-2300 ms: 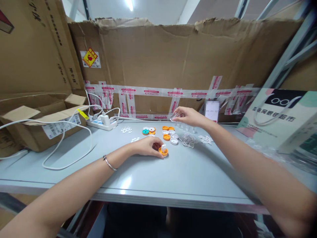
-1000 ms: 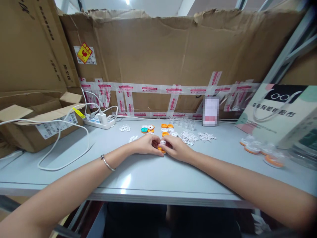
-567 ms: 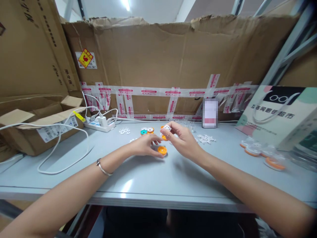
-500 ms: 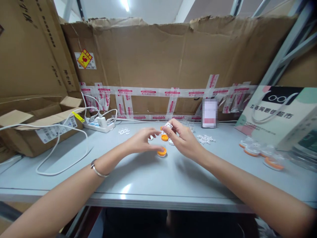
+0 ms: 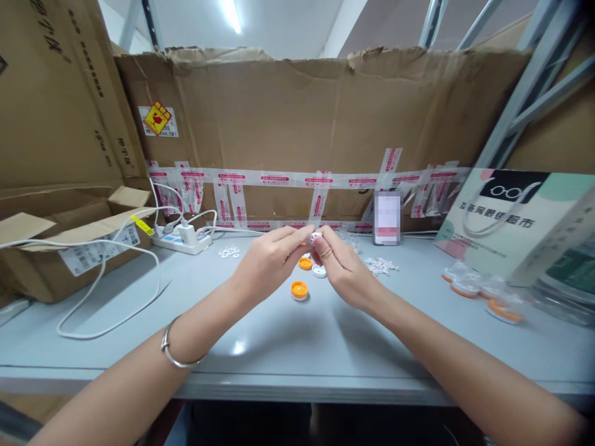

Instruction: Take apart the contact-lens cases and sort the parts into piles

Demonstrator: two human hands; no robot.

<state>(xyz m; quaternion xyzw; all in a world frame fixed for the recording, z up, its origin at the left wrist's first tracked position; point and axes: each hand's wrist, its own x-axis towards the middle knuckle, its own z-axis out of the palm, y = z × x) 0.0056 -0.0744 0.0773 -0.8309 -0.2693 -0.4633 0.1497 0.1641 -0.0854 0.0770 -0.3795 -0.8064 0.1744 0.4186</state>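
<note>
My left hand [image 5: 274,254] and my right hand [image 5: 344,265] meet above the middle of the table, both closed on a small white round plastic part [image 5: 316,238] with openings in it. The fingertips hide much of that part. Below them on the table sits an orange ring-shaped cap [image 5: 299,290] with a white base. Behind it lie a second orange cap [image 5: 305,264] and a white round piece [image 5: 318,271], partly covered by my hands.
Small white pieces [image 5: 381,266] lie heaped right of my hands; white rings [image 5: 229,252] lie left. A phone [image 5: 387,220] leans at the back. Clear-and-orange round pieces [image 5: 504,311] sit by a paper bag [image 5: 497,229]. A power strip [image 5: 186,243] and cable [image 5: 155,260] occupy the left.
My left hand has moved from beside the front orange cap up to my right hand, and its fingers have closed on the white part. The front orange cap stays on the table.
</note>
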